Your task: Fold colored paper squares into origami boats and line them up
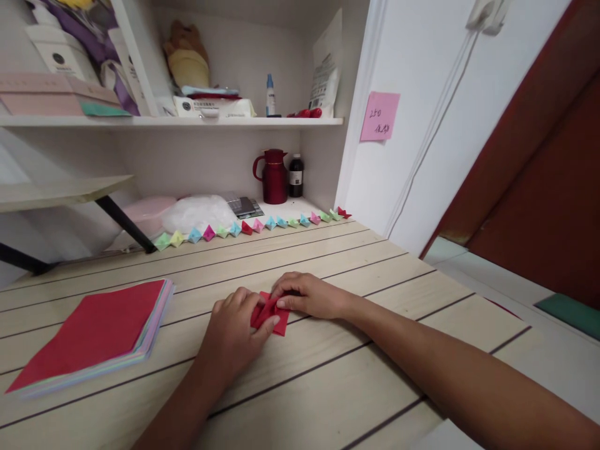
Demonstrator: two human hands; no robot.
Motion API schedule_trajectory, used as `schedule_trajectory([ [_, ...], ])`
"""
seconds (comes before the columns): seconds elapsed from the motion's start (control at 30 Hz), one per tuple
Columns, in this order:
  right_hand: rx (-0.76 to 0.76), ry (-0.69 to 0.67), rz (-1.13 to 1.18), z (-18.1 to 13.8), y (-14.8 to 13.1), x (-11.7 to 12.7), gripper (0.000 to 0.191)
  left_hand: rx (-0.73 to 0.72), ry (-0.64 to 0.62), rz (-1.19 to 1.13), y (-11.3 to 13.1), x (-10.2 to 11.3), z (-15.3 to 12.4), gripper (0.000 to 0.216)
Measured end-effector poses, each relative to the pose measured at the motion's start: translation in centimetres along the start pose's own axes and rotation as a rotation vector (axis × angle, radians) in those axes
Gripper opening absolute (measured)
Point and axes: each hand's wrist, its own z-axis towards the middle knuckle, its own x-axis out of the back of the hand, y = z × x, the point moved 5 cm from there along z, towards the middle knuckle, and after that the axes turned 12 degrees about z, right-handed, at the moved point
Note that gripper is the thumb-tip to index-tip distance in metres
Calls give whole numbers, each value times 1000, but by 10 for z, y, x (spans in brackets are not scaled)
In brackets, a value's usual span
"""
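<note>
A small piece of folded red paper (280, 326) lies on the wooden-slat table between my two hands. My left hand (237, 328) grips its left side, with the thumb along the near edge and the fingers curled over the top. On the far right side, my right hand (304, 294) pinches the paper between thumb and fingers. Part of the folds is hidden under the fingers. To the left sits a stack of coloured paper sheets (107, 319), a red one on top. A row of small folded paper boats (247, 227) in several colours lines the table's back edge.
Behind the table, a white shelf (234, 122) holds a tissue pack, a blue-capped bottle and a plush toy. Beneath it stand a dark red jug (274, 177) and a dark bottle (295, 175). A black-legged stand (124, 222) rests at the back left.
</note>
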Motion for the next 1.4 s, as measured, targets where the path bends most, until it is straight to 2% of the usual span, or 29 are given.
schedule_trajectory([
  [0.27, 17, -39, 15, -3, -13, 3, 25, 28, 19, -44, -4, -4, 2, 18],
  [0.37, -11, 3, -21, -2, -8, 1, 29, 46, 10, -79, -7, -5, 5, 20],
  [0.6, -70, 205, -50, 3, 1, -5, 1, 98, -29, -200, -14, -4, 4, 19],
  [0.7, -87, 238, -46, 3, 3, -5, 4, 114, -47, -317, -19, -5, 4, 20],
  [0.8, -85, 207, -84, 4, 2, -6, 5, 128, -51, -373, -22, -6, 5, 19],
  [1.1, -167, 246, -385, 3, -3, -11, 10, 222, -23, -299, -28, -8, 4, 14],
  [1.2, -188, 243, -438, 4, 0, -11, 15, 225, -11, -215, -28, -7, 4, 12],
  [1.4, -197, 250, -494, 5, 2, -11, 11, 210, -46, -99, -23, -7, 5, 12],
])
